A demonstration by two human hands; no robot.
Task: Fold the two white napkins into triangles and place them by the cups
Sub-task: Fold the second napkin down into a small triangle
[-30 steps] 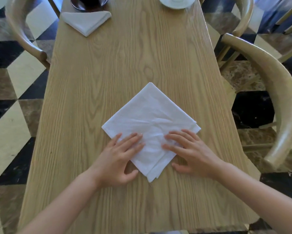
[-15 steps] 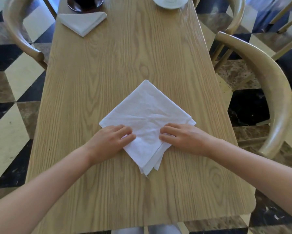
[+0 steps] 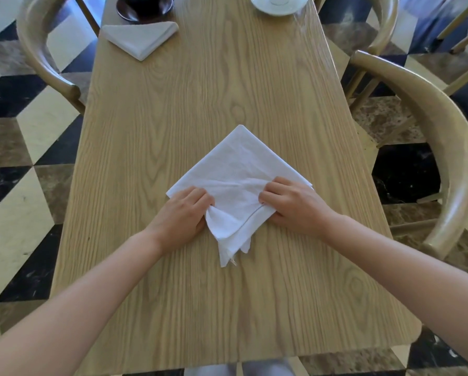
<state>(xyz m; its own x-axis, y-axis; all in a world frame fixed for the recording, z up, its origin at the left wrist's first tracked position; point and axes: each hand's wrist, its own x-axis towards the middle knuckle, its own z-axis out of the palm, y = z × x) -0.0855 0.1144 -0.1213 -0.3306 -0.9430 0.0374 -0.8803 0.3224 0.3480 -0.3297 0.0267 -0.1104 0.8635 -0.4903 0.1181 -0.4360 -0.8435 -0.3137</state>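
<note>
A white napkin lies as a diamond in the middle of the wooden table. My left hand grips its near left edge and my right hand grips its near right edge, fingers curled into the cloth. The near corner is bunched and hangs loose between them. A second napkin, folded into a triangle, lies at the far left beside a dark saucer. A white saucer stands at the far right; the cups are cut off by the frame.
Curved wooden chairs flank the table: one at the left, one at the near right, another at the far right. The floor is a checkered marble pattern.
Both hands went from lying flat on the napkin to curling their fingers and gathering the near edges. The near corner has lifted and bunched.
</note>
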